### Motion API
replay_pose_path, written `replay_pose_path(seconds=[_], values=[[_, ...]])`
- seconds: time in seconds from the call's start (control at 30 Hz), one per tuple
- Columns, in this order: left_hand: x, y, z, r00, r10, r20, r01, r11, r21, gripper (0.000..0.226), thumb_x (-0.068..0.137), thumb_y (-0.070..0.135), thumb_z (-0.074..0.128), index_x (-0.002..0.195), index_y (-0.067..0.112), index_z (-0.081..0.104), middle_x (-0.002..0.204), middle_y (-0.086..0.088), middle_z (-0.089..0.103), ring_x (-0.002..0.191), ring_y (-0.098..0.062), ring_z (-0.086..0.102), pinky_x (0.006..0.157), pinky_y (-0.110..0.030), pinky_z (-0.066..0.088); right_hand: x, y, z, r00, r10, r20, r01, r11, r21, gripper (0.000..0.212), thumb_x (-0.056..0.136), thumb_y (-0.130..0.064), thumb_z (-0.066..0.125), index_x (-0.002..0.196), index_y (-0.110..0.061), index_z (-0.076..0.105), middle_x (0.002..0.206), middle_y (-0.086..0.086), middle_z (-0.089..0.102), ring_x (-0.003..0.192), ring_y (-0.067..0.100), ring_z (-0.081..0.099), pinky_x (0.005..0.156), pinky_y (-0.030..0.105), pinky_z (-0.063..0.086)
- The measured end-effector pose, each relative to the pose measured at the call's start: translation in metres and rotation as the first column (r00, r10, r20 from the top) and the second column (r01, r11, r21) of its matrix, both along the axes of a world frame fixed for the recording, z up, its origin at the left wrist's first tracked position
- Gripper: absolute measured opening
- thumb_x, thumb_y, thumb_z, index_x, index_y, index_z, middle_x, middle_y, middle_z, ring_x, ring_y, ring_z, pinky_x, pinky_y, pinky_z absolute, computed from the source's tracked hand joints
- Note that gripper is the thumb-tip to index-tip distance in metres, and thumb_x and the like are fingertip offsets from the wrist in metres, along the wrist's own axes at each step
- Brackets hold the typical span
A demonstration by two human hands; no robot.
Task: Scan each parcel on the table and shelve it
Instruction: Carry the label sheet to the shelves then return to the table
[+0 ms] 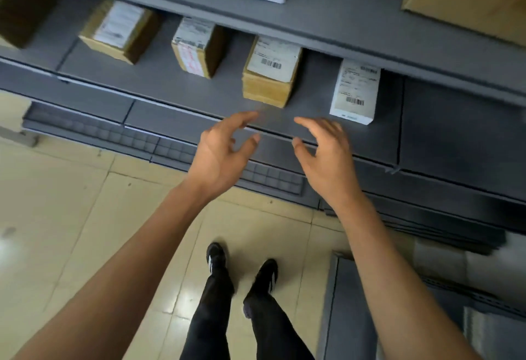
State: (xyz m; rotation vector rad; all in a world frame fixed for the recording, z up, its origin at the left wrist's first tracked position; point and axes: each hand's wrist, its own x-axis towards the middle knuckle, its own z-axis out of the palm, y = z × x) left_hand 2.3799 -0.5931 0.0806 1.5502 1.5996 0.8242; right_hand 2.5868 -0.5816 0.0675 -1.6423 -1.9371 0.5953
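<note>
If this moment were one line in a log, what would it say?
left hand: open, empty | right hand: open, empty | brown parcel: on shelf | white parcel: beside it

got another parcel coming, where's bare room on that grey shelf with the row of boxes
Widest bare patch: right of the white parcel, on the grey shelf. A narrower gap lies between it and the tan parcel. Further left the boxes sit closer together.

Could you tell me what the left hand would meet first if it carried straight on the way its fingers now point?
Probably the brown parcel on the grey shelf: the open left hand points up-right toward it, though depth is unclear.
</note>
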Motion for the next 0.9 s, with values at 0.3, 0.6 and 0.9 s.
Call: replay_pose_path(seconds=[0.3, 0.6, 0.9], values=[[-0.126, -0.069, 0.064, 0.965, 0.262, -0.024, -0.26, 0.963, 0.073, 0.038, 0.102, 0.027, 0.06, 0.14, 0.031, 0.059, 0.133, 0.019, 0.062, 0.121, -0.002, 0.057, 0.099, -0.03, 0.052, -0.138, -0.007, 0.078, 0.906, 0.418, 0.062, -0.421, 0.906, 0.043, 0.037, 0.096, -0.024, 0.068, 0.131, -0.014, 0.065, 0.129, 0.001, 0.065, 0.128, 0.021, 0.05, 0.104, 0.046, 0.044], [-0.263, -0.136, 0.122, 0.875, 0.484, 0.025, -0.474, 0.844, 0.25, 0.042, 0.097, 0.044, 0.057, 0.139, 0.041, 0.055, 0.134, 0.025, 0.061, 0.127, 0.005, 0.053, 0.103, -0.035, 0.051, -0.306, -0.037, 0.156, 0.763, 0.642, 0.074, -0.646, 0.753, 0.123, 0.041, 0.098, -0.032, 0.066, 0.136, -0.017, 0.063, 0.146, 0.0, 0.055, 0.137, 0.019, 0.046, 0.111, 0.035, 0.032], [-0.392, -0.192, 0.146, 0.768, 0.638, -0.058, -0.587, 0.736, 0.338, 0.042, 0.099, 0.031, 0.063, 0.141, 0.028, 0.058, 0.141, 0.015, 0.06, 0.132, -0.006, 0.052, 0.107, -0.046, 0.048, -0.432, -0.06, 0.204, 0.677, 0.732, 0.078, -0.73, 0.655, 0.197, 0.043, 0.099, -0.03, 0.065, 0.141, -0.021, 0.058, 0.151, -0.001, 0.05, 0.142, 0.015, 0.039, 0.117, 0.047, 0.033]])
